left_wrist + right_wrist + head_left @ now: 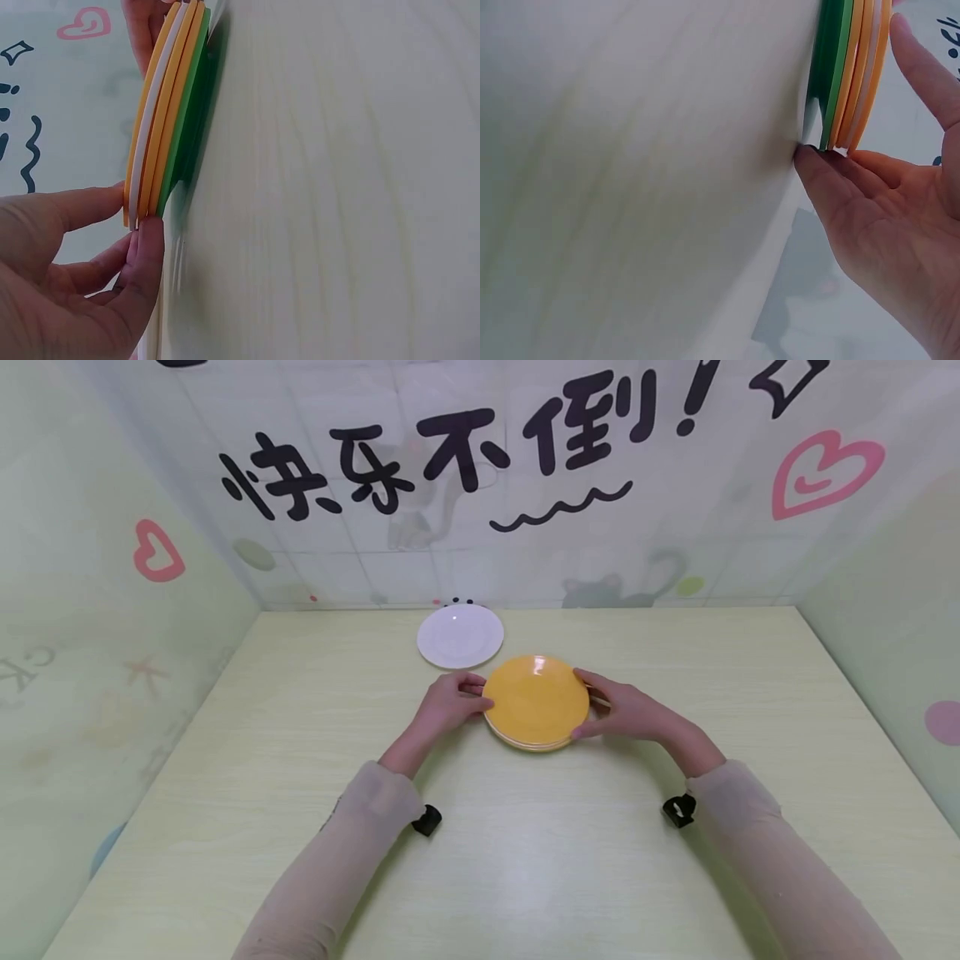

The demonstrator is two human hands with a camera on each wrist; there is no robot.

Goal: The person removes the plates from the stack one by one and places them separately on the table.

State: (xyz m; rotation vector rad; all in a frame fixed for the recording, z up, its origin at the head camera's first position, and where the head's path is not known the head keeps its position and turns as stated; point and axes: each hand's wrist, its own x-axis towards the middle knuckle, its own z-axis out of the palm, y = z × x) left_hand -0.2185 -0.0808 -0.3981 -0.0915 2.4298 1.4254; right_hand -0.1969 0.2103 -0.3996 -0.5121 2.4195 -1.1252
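A stack of several plates, with a yellow-orange plate [536, 700] on top, sits between both hands over the table. Seen edge-on in the left wrist view, a white plate [154, 112] lies under the top one, more orange rims follow, and a green plate [191, 120] is lowest. My left hand [450, 700] grips the stack's left rim, thumb on the upper edge and fingers at the lower edge. On the opposite side my right hand [630, 710] holds the rim between a thumb near the top plate and fingertips by the green plate's edge.
A separate white plate [460, 637] lies just behind the stack, near the table's back edge. The pale wooden table [525, 877] meets a printed back wall [480, 568] with black lettering, and side walls rise left and right.
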